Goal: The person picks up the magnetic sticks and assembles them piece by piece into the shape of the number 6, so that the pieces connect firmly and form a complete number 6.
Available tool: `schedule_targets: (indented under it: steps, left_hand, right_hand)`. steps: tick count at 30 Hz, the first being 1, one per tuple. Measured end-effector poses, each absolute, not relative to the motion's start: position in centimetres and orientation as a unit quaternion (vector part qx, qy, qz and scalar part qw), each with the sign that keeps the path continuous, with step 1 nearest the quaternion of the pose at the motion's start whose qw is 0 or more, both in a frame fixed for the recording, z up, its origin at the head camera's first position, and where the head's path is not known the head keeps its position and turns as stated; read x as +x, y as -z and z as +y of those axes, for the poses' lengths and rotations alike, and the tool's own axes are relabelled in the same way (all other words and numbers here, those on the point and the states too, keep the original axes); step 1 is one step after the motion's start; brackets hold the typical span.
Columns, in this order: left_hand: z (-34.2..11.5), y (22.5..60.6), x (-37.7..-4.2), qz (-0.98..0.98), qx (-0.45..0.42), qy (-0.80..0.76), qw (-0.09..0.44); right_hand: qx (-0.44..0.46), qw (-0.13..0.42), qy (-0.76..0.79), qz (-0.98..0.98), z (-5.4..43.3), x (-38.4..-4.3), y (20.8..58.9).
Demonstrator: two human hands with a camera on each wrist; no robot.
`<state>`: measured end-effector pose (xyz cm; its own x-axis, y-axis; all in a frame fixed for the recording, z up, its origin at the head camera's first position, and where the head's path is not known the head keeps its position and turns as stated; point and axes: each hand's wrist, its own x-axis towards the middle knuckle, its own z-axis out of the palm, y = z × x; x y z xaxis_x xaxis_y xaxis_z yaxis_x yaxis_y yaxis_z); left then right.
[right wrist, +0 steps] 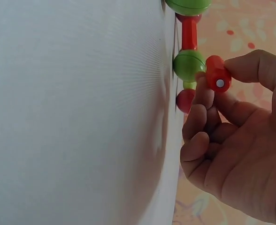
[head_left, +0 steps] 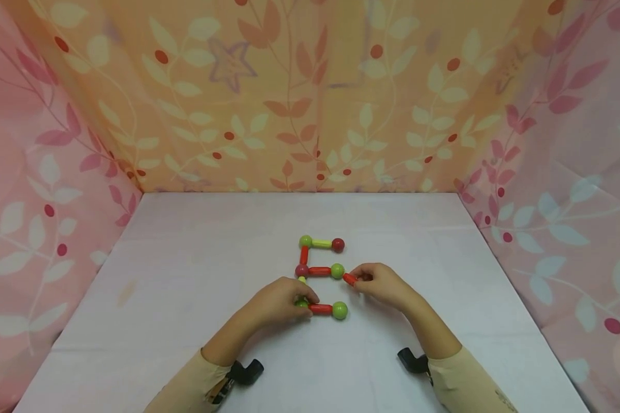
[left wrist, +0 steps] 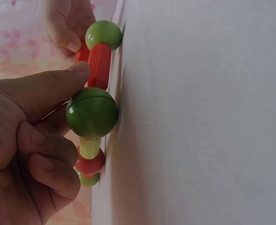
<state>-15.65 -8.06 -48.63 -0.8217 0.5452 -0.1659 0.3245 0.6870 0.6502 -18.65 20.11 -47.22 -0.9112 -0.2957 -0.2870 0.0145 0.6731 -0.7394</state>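
Magnetic balls and rods lie joined in an E shape on the table. My left hand [head_left: 283, 299] grips its lower left corner, where a green ball [left wrist: 92, 112] meets a red rod [head_left: 320, 310]; the thumb lies against the rod beside the ball. That rod ends in another green ball [head_left: 340, 310]. My right hand [head_left: 384, 284] pinches a loose red rod [right wrist: 218, 74] between thumb and fingers, its silvery end showing in the right wrist view. The rod's far tip is close to the middle arm's green ball [head_left: 337, 271].
The middle arm's red rod [head_left: 319, 271] runs from a dark pink ball [head_left: 302, 270]. Above, a green ball [head_left: 305, 241], a yellow-green rod [head_left: 321, 244] and a red ball [head_left: 338, 245] form the top arm. Patterned cloth walls [head_left: 299, 115] enclose the white table [head_left: 196, 241].
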Motion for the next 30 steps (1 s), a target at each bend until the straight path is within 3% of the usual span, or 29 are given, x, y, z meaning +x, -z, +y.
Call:
schedule_targets:
  steps: [30]
  left_hand:
    - [-7.8, 48.3, -15.9, 0.9, 0.26, -0.305, 0.171]
  right_hand:
    - [-0.025, 0.246, 0.415, 0.876, 17.9, -18.7, 47.9]
